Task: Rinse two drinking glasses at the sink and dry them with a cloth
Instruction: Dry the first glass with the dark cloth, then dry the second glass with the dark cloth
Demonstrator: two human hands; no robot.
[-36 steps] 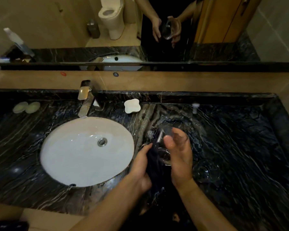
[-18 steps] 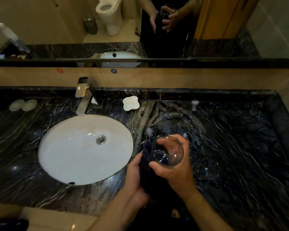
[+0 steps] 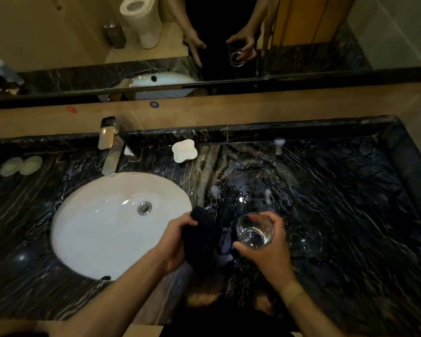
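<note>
Our right hand (image 3: 265,249) grips the glass (image 3: 254,231) at the sink's (image 3: 88,239) three o'clock, above the surface (image 3: 350,203); our left hand (image 3: 175,242) clutches the dark cloth (image 3: 202,237); we advise pushing cloth inside, rotating steadily, gripping firmly.

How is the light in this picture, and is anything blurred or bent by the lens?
Head view: dim, warm light; the white sink is brightest, with glare streaks near the drain. The glass in the right hand catches highlights; the dark cloth shows no detail. The counter's back edge bows from the wide lens.
</note>
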